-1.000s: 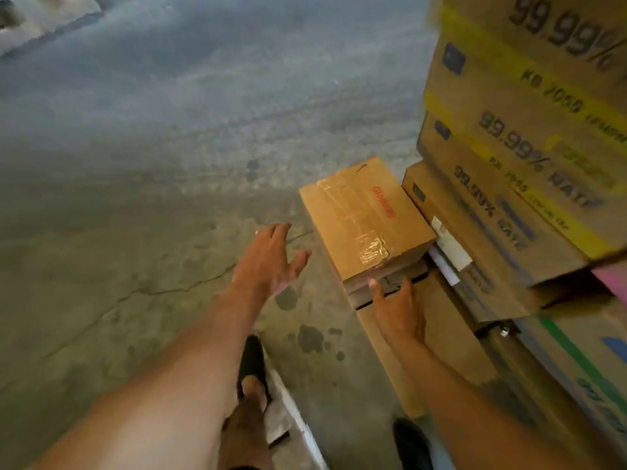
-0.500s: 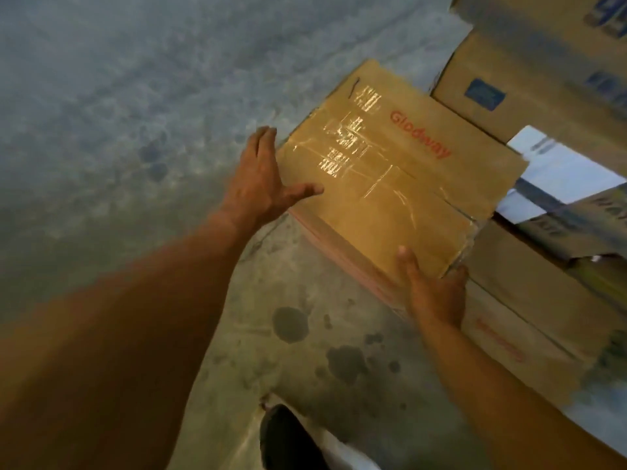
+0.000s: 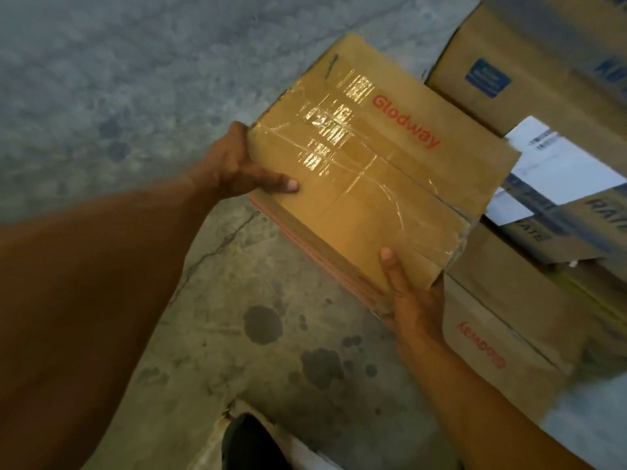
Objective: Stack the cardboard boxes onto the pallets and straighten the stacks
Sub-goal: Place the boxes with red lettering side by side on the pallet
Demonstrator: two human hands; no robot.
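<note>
Head view: left hand (image 3: 237, 164) and right hand (image 3: 414, 307) grip box (image 3: 373, 198); fingers curl hidden underneath.

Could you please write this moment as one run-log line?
left hand: grips Glodway box, left edge | right hand: grips near corner | other boxes: at right

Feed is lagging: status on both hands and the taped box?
Left hand grips taped brown cardboard Glodway box at its left edge. Right hand grips its near corner. Brown blue-labelled cartons crowd its right side.
</note>
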